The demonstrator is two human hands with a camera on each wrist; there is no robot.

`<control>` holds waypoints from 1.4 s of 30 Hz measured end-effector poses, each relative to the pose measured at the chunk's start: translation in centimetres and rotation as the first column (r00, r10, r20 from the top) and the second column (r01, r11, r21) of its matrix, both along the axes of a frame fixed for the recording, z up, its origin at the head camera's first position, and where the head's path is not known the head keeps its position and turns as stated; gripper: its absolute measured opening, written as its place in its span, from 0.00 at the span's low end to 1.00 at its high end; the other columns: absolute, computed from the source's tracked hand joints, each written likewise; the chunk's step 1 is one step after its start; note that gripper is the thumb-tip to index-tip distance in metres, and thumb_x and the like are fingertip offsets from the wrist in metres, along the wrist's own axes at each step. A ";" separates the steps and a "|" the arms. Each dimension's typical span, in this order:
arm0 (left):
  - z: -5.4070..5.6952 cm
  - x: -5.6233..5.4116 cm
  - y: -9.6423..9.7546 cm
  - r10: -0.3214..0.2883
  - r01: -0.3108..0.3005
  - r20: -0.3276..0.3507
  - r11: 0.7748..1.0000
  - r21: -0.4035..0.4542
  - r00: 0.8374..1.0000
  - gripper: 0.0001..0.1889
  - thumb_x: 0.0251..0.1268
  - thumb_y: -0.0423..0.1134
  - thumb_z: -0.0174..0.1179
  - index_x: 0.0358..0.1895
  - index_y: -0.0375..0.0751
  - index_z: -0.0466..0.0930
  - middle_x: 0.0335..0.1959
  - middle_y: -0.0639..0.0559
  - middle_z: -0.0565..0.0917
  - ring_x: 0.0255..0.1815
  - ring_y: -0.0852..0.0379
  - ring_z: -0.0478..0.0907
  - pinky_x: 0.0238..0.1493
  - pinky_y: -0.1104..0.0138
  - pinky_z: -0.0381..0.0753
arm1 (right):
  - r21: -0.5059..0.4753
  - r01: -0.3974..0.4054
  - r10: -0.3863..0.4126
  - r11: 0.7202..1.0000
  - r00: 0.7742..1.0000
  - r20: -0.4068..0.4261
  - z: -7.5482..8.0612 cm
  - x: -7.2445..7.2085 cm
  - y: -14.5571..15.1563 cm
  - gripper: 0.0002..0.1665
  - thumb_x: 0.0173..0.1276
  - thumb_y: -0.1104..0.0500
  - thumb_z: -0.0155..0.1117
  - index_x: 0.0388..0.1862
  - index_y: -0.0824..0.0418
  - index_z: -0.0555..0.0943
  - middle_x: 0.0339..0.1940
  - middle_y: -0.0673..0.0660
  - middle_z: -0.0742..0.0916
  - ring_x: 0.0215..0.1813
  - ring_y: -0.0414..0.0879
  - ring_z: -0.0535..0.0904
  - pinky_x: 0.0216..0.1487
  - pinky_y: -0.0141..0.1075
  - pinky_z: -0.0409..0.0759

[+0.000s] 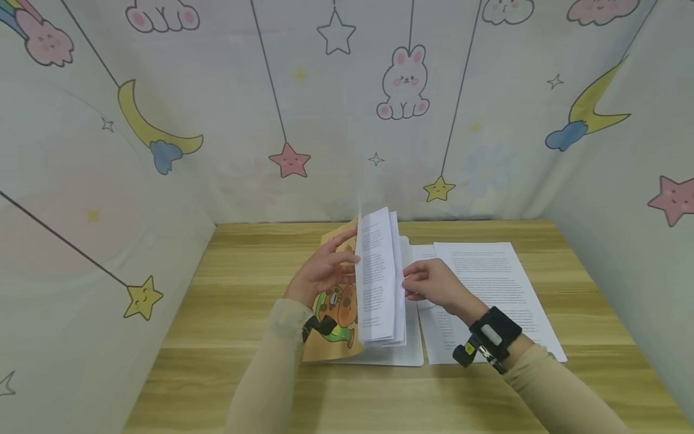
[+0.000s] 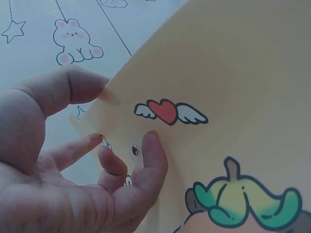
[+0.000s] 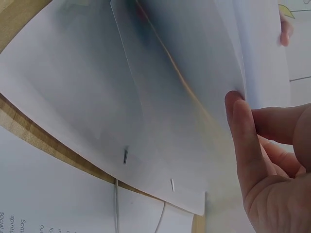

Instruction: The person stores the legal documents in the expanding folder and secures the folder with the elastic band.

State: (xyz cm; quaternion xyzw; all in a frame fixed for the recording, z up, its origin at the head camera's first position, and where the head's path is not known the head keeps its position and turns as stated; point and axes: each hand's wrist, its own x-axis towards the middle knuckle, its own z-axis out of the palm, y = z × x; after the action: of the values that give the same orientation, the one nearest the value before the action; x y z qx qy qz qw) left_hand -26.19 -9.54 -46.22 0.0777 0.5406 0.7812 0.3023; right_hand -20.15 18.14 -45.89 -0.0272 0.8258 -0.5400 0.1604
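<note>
A folder with an orange cartoon cover (image 1: 347,304) stands partly open on the table, white printed sheets (image 1: 376,277) raised inside it. My left hand (image 1: 325,268) holds the cover edge, fingers against its orange face. Seen from the left wrist, that hand (image 2: 92,170) lies beside a winged heart (image 2: 164,112) drawn on the cover. On the other side, my right hand (image 1: 436,283) pinches the free edge of the sheets. From the right wrist, its thumb and fingertips (image 3: 238,104) meet at that edge. How many sheets it grips, I cannot tell.
Loose printed sheets (image 1: 488,289) lie to the right, partly under my right forearm. Two staples (image 3: 125,155) show on a white surface in the right wrist view. The wood-grain table (image 1: 244,289) is enclosed by cartoon-printed cloth walls (image 1: 238,108).
</note>
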 end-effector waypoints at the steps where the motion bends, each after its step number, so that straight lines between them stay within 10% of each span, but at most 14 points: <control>1: 0.0 0.0 0.0 -0.003 0.003 -0.001 1.000 0.001 1.000 0.44 0.70 0.25 0.58 0.85 0.57 0.55 0.75 0.29 0.65 0.56 0.35 0.76 0.48 0.53 0.82 | 0.002 0.002 -0.002 1.000 1.000 0.001 0.0 -0.1 -0.1 0.19 0.73 0.66 0.67 0.60 0.74 0.80 0.39 0.61 0.90 0.39 0.48 0.88 0.43 0.39 0.89; 42: 0.4 0.2 -0.2 0.005 -0.005 0.010 1.000 0.007 1.000 0.43 0.70 0.24 0.56 0.85 0.57 0.56 0.73 0.28 0.65 0.54 0.37 0.75 0.47 0.54 0.80 | 0.098 0.070 -0.067 0.993 0.997 -0.041 -0.3 -0.6 -1.4 0.18 0.72 0.65 0.69 0.58 0.71 0.82 0.40 0.60 0.90 0.39 0.47 0.89 0.44 0.40 0.88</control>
State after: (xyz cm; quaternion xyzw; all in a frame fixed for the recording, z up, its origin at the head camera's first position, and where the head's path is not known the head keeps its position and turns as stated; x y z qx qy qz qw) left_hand -26.02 -9.79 -45.85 0.0737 0.5364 0.7844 0.3027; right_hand -20.74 16.73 -46.15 -0.0011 0.8550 -0.5028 0.1272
